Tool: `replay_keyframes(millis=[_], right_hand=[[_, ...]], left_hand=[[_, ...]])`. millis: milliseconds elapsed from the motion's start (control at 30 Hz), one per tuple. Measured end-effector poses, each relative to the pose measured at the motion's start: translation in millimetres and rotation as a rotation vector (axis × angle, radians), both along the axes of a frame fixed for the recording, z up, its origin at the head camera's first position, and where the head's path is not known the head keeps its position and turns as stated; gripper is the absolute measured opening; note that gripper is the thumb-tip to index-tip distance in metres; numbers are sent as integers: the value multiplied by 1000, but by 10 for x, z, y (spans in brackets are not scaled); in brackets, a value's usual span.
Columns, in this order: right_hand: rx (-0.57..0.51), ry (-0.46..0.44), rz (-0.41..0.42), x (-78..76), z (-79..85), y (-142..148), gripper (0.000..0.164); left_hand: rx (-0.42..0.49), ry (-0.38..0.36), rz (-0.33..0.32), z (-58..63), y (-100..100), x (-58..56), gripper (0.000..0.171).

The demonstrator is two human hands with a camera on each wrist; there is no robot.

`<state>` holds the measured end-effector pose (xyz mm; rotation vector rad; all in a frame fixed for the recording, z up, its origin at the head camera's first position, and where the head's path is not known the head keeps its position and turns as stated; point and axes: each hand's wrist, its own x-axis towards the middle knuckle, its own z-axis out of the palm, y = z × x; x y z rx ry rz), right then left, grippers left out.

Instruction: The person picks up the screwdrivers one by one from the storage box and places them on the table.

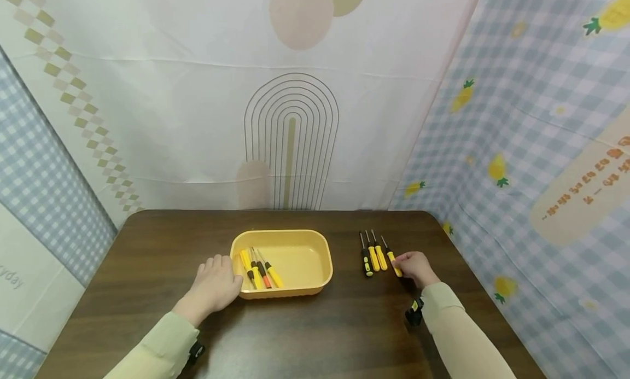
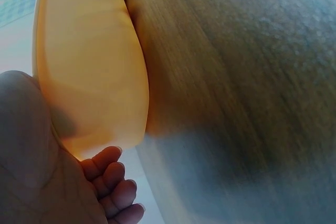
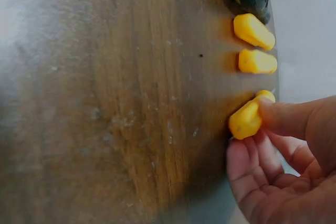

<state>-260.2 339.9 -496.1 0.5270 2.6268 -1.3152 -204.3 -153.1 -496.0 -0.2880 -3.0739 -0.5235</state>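
A yellow plastic tray stands on the table, with several screwdrivers, mostly yellow-handled, lying in its left part. My left hand holds the tray at its left end; in the left wrist view the thumb is by the rim and the fingers are curled against the end wall. To the right of the tray, my right hand pinches the yellow handle of a screwdriver between thumb and fingers. That screwdriver lies at the right end of a row, its shaft pointing away.
Left of the pinched screwdriver lie two yellow-handled screwdrivers and a black-and-yellow one, side by side. The dark wooden table ends at printed cloth hangings behind and a checked cloth on the right.
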Motion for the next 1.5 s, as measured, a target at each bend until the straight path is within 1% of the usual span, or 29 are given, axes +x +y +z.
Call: replay_keyframes(millis=[100,200,333,467,600,767,867,1000,1367,1500], right_hand=[[-35,30,-20,-65,3,0,23],[-40,44,-41,-132,-22,-6,25],[-46,51,-68,-164,-57,-36,25],[-52,48,-79,-166,-100,-63,27],[-32,32,-85,-183,-146,-68,29],[10,-9,-92,-183,-135,-63,33],[44,-31,-110,-187,-117,-56,32],[74,-38,-130,-188,-92,-52,33],[73,-55,-129,-155,-101,-49,35],[61,-50,-123,-137,-102,-44,37]], left_hand=[[4,11,-3,9,-11,1,36],[8,17,-8,11,-16,-2,35],[11,15,-13,17,-17,-13,34],[10,13,-15,23,-21,-30,34],[12,9,-13,24,-20,-30,34],[10,10,-12,9,-16,-28,35],[10,15,-11,-2,-13,-35,35],[16,21,-14,-12,-6,-45,34],[17,8,-18,-33,9,-24,36],[21,34,-18,-37,13,-19,34]])
